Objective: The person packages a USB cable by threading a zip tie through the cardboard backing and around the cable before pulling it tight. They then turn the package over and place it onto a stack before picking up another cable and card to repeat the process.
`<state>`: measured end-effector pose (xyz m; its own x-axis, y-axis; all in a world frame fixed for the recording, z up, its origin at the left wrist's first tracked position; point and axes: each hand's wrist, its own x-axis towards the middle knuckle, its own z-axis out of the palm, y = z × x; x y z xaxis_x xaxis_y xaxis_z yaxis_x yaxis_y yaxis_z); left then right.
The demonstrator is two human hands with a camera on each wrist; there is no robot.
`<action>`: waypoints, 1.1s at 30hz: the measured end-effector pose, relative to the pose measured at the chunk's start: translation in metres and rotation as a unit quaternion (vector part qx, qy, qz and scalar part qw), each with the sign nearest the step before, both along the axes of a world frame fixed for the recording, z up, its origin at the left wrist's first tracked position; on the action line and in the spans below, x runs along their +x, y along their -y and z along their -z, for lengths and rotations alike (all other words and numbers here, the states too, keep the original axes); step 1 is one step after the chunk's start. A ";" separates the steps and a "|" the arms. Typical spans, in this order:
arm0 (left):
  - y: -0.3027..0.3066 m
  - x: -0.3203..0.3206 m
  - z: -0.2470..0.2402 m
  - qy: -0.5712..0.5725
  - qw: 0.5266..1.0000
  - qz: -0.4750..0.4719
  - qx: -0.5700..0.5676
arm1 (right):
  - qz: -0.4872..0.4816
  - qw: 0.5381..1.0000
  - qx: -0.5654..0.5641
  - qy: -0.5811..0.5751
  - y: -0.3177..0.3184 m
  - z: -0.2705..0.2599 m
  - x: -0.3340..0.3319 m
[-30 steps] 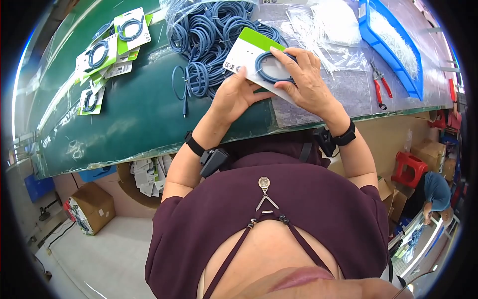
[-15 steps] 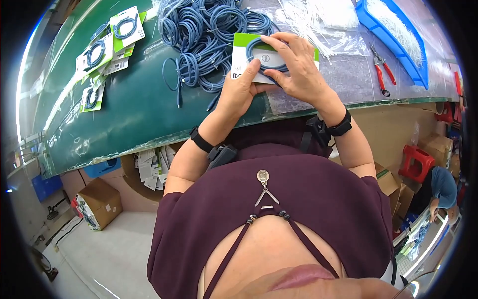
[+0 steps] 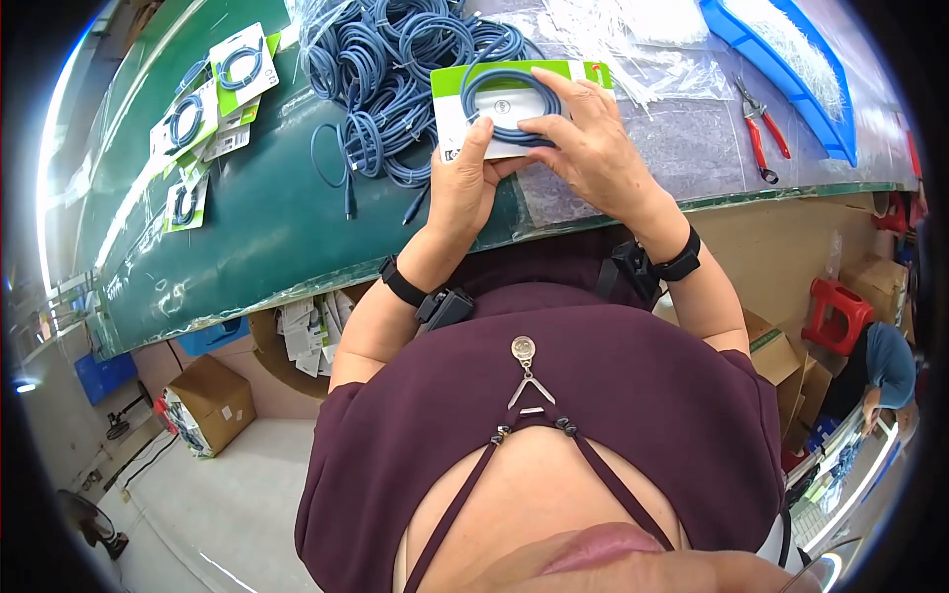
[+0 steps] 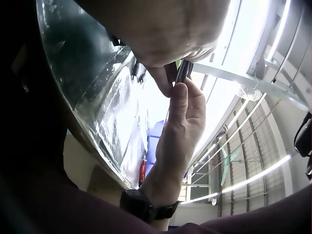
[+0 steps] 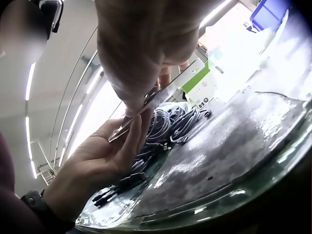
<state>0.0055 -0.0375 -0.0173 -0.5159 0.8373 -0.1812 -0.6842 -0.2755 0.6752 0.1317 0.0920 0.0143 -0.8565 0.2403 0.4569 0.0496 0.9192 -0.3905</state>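
Observation:
A white and green packaging card (image 3: 451, 121) is held over the table edge, with a coiled blue cable (image 3: 507, 75) lying on its face. My left hand (image 3: 461, 188) grips the card's lower left part, thumb in front and fingers behind. The right hand (image 3: 601, 148) holds the coil at its right side, its index finger along the top and its thumb low. In the right wrist view, the card (image 5: 200, 90) is seen nearly edge-on above the left hand (image 5: 105, 156). The left wrist view shows the right hand (image 4: 178, 126) beside the card's edge.
A heap of coiled blue cables (image 3: 381, 74) lies behind the hands. Several carded cables (image 3: 235, 79) sit at the left. To the right are red-handled cutters (image 3: 756, 128), white plastic ties (image 3: 633, 59) and a blue tray (image 3: 781, 84).
The card has turned from slanted to nearly level and faces up, shifted a little left in view. The right hand's fingers have moved about the coil; the left hand keeps its grip.

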 end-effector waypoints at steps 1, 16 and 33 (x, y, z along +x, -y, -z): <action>0.000 0.000 0.000 -0.001 1.000 0.001 0.001 | -0.004 1.000 0.013 -0.001 -0.001 0.001 0.000; -0.004 0.004 0.001 -0.010 0.999 -0.038 -0.025 | 0.069 0.996 -0.048 -0.005 0.009 0.005 0.000; 0.004 -0.004 -0.004 -0.045 0.997 -0.020 -0.053 | 0.001 0.996 -0.080 -0.036 0.014 0.003 0.002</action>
<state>0.0012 -0.0415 -0.0129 -0.5664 0.7945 -0.2191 -0.6099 -0.2252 0.7598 0.1341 0.0783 0.0117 -0.8218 0.3169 0.4734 0.0184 0.8453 -0.5340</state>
